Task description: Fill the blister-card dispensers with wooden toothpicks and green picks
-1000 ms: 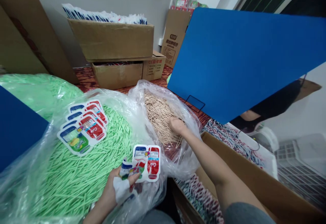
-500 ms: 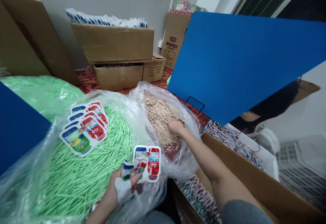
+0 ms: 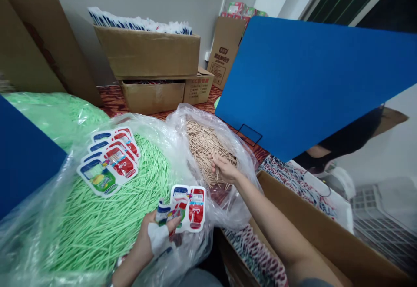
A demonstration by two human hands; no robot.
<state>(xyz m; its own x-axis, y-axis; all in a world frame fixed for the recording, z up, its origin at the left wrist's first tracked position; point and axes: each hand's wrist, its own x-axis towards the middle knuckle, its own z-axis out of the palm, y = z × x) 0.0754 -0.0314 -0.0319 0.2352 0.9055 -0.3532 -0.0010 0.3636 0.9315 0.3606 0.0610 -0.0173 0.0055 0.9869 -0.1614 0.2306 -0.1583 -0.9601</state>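
My left hand [image 3: 159, 230], with a white wrap round it, is closed on printed packets [image 3: 196, 208] showing a red cola jar. Up in the bag of tan sticks [image 3: 203, 143], my right hand [image 3: 224, 169] has its fingers curled round a few of those sticks. A fanned stack of similar packets [image 3: 107, 169] lies on the green sticks [image 3: 107, 230], which fill a clear plastic bag left of my hands.
Blue panels [image 3: 306, 82] stand at the right and far left. Cardboard boxes [image 3: 150, 54] are stacked at the back. An open carton [image 3: 312, 226] lies under my right arm. Behind the right panel, a person [image 3: 352, 130] is partly visible.
My right hand has lifted slightly out of the tan sticks and turned, and sticks now show at its fingers. My left hand keeps its packets almost unmoved.
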